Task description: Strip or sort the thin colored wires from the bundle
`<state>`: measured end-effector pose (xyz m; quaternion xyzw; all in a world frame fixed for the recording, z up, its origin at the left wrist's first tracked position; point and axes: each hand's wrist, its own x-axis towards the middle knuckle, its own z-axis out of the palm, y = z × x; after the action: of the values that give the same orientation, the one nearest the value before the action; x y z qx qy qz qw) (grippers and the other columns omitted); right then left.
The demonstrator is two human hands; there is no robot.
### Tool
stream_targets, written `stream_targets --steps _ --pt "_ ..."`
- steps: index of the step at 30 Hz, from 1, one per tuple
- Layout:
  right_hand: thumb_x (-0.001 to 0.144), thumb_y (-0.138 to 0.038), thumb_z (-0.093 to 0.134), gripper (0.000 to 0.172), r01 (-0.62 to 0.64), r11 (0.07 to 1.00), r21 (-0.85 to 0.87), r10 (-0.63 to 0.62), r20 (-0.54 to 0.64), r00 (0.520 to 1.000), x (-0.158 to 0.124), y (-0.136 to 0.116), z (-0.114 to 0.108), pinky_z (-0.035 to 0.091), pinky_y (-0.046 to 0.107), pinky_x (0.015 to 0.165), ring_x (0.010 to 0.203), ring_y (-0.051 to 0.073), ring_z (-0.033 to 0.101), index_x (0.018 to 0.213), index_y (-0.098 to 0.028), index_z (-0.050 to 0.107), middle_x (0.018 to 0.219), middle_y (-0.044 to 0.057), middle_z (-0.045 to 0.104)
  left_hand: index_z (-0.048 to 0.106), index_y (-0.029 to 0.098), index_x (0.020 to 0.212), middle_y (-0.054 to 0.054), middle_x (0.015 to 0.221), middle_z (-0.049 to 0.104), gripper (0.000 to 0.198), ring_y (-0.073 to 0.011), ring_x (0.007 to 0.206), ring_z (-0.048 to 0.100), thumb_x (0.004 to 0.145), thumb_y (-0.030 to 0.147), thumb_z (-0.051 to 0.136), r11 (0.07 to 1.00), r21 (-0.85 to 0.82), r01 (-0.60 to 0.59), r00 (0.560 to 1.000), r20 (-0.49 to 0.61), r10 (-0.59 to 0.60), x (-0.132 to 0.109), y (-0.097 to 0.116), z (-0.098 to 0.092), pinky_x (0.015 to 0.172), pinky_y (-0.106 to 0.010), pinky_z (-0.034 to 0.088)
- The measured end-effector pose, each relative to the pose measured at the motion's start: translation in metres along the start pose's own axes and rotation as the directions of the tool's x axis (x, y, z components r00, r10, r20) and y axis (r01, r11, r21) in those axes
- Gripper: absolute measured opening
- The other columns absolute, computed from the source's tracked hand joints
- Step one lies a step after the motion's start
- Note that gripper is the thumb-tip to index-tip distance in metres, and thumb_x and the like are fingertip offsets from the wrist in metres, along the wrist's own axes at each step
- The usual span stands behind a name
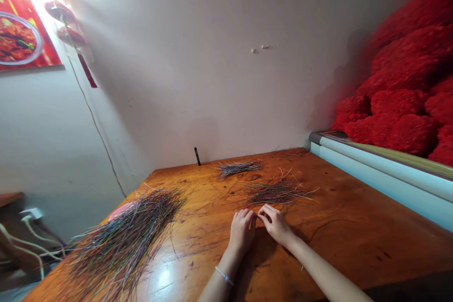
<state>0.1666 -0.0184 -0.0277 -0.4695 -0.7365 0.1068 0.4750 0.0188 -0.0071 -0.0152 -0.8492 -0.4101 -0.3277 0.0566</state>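
Note:
My left hand (243, 229), with a beaded bracelet on its wrist, is closed in a pinch over the wooden table. Close against it, my right hand (275, 224) pinches too, and the fingertips of both hands nearly meet. What lies between the fingers is too thin to make out. Just beyond my hands is a loose bunch of thin coloured wires (272, 192), some sticking out to the right. Farther back lies a smaller, neater bundle of wires (239, 168). A large heap of long multicoloured wires (130, 240) spreads over the table's left side.
The wooden table (354, 250) stands against a pale wall. A black pen-like stick (197, 156) stands upright at its back edge. Pale blue rolls (382, 170) line the right side, with red fluffy bundles (399, 118) piled above. A pink object (122, 210) shows behind the heap. White cables (31, 233) hang at left.

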Motion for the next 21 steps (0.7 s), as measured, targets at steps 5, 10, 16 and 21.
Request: stream_targets --steps 5,10,16,21 --pt "0.085 -0.018 0.041 0.015 -0.011 1.0 -0.003 0.011 0.021 1.0 -0.0003 0.0016 0.0008 0.041 0.026 0.063 0.067 0.016 0.054 0.073 -0.02 0.05 0.073 0.002 0.055 0.057 0.019 0.075 -0.002 0.074 0.059 0.018 -0.0142 0.07 0.053 0.085 0.015 0.043 1.0 0.0 0.009 1.0 0.017 -0.009 -0.0006 0.0016 -0.0021 0.066 -0.024 0.037" --pt "0.086 -0.019 0.039 0.017 -0.023 1.0 -0.007 0.023 0.037 0.999 -0.0002 0.0013 0.0006 0.04 0.025 0.063 0.067 0.016 0.053 0.072 -0.02 0.049 0.073 0.002 0.055 0.057 0.019 0.075 -0.002 0.074 0.059 0.019 -0.0143 0.071 0.053 0.086 0.015 0.043 1.0 -0.007 0.018 0.999 0.031 -0.018 -0.0004 0.0024 -0.0032 0.067 -0.024 0.037" --pt "0.087 -0.02 0.037 0.02 -0.04 0.999 -0.021 0.041 0.053 0.998 -0.0009 0.0022 0.0014 0.038 0.024 0.063 0.066 0.015 0.052 0.07 -0.02 0.048 0.071 0.001 0.054 0.058 0.019 0.076 -0.002 0.074 0.059 0.018 -0.0147 0.071 0.052 0.085 0.016 0.044 1.0 -0.01 0.021 0.999 0.034 -0.021 0.0002 0.0028 -0.0045 0.067 -0.025 0.036" --pt "0.087 -0.021 0.036 0.022 -0.054 0.998 -0.033 0.056 0.064 0.996 -0.0016 0.002 0.0007 0.037 0.024 0.061 0.065 0.015 0.052 0.069 -0.02 0.048 0.069 0.001 0.054 0.059 0.019 0.077 -0.002 0.074 0.059 0.018 -0.0147 0.071 0.052 0.086 0.016 0.043 1.0 -0.012 0.017 0.999 0.044 -0.017 0.0009 0.0025 -0.004 0.067 -0.025 0.036"
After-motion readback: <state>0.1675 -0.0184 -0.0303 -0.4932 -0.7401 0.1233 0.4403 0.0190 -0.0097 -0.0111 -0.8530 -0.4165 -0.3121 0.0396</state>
